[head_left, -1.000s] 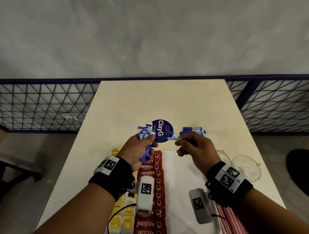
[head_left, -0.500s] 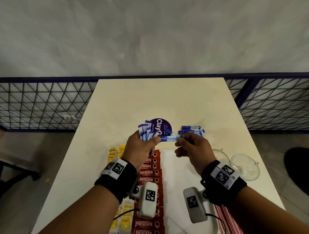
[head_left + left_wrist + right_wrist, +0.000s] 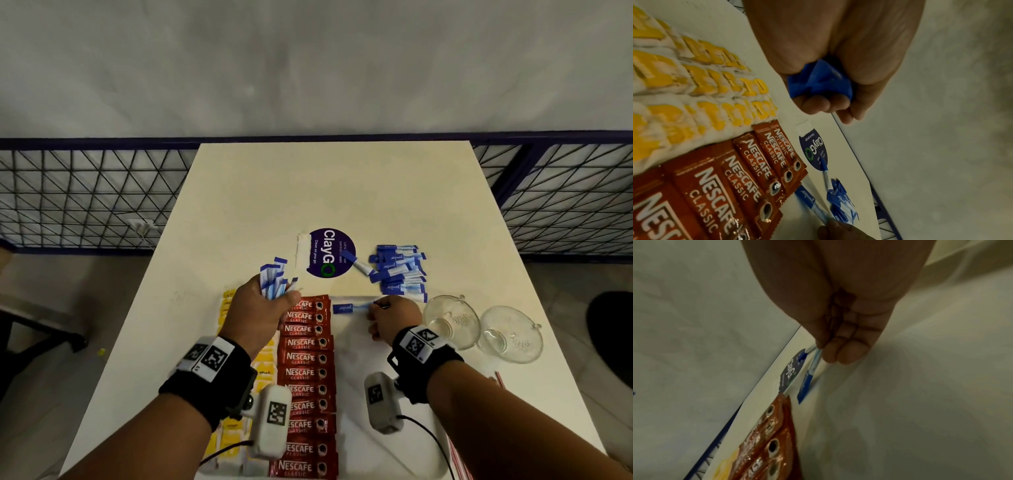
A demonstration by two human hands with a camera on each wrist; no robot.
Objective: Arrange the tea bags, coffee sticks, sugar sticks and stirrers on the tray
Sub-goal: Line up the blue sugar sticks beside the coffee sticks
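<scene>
Head view, with the round purple sticker (image 3: 330, 253) on the table (image 3: 260, 192) as landmark. The left hand (image 3: 260, 310), nearer the viewer and to the left of the sticker, has its grip curled tightly round a bundle of sugar sticks (image 3: 274, 279), whose blue-tipped ends fan out above the fist toward the sticker. The right hand (image 3: 394, 317), nearer the viewer and to the right of the sticker, has a narrow grip: thumb and fingertips pinch one end of a single sugar stick (image 3: 351, 307), which extends leftward from the grip, level, at the far edge of the white tray (image 3: 352, 370). Red coffee sticks (image 3: 305, 373) lie in a column on the tray, directly nearer than the sticker, with yellow tea bags (image 3: 233, 435) to their left. A loose heap of sugar sticks (image 3: 399, 270) lies on the table just right of the sticker. Two glass bowls (image 3: 483, 330) stand farther right and nearer.
</scene>
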